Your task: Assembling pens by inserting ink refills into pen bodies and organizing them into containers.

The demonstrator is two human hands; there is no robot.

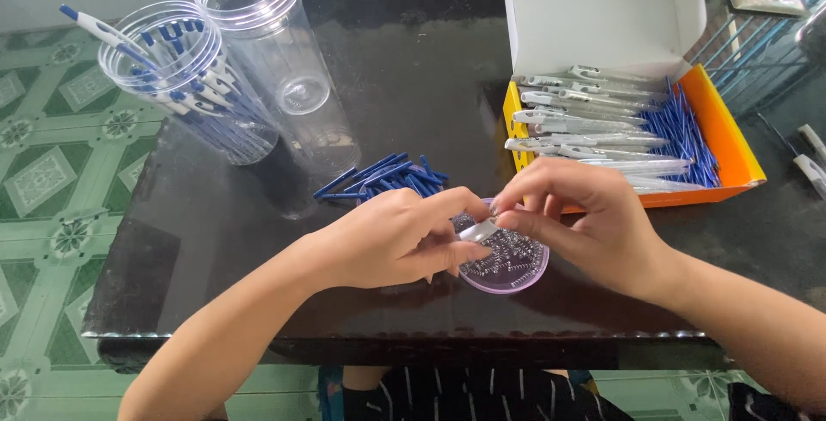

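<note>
Both hands pinched one clear pen barrel (478,230): left hand (397,239), right hand (575,215). They worked directly above the spring dish (516,268), keeping the small parts within reach.

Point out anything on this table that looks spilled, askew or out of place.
Little stands out. One clear jar leans against the pen-filled jar, both tilted rather than upright. A pile of blue refills lies loose on the dark table. The left hand and right hand hold a small clear part over the purple dish.
</note>
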